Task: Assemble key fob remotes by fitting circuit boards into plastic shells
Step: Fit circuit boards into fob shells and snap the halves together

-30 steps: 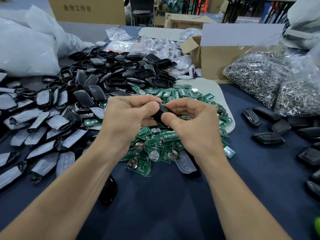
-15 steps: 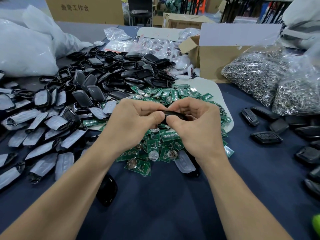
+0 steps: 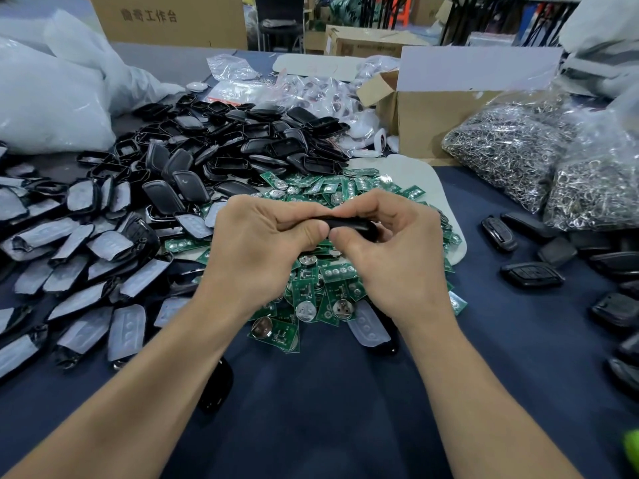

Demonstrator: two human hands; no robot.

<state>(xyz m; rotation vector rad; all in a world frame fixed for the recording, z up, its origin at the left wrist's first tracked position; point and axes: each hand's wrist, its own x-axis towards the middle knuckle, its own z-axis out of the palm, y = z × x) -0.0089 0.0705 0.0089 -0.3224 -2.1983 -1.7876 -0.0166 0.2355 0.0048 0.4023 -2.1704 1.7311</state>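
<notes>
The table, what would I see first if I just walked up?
The left hand and right hand pinch a black shell right in the middle. Under them lies a heap of green circuit boards, with a big pile of black shells to the left and bags of shiny metal rings at the right.

You hold a black key fob shell (image 3: 349,224) edge-on between both hands. Your left hand (image 3: 256,247) and right hand (image 3: 390,250) each pinch it, thumb below and fingers curled over the top, thumb tips close together. Beneath them a heap of green circuit boards (image 3: 311,292) lies on the dark blue table (image 3: 328,409). A pile of black shells (image 3: 224,146) sits far left; closed fobs (image 3: 532,274) lie to your right, near bags of metal rings (image 3: 518,150)
</notes>
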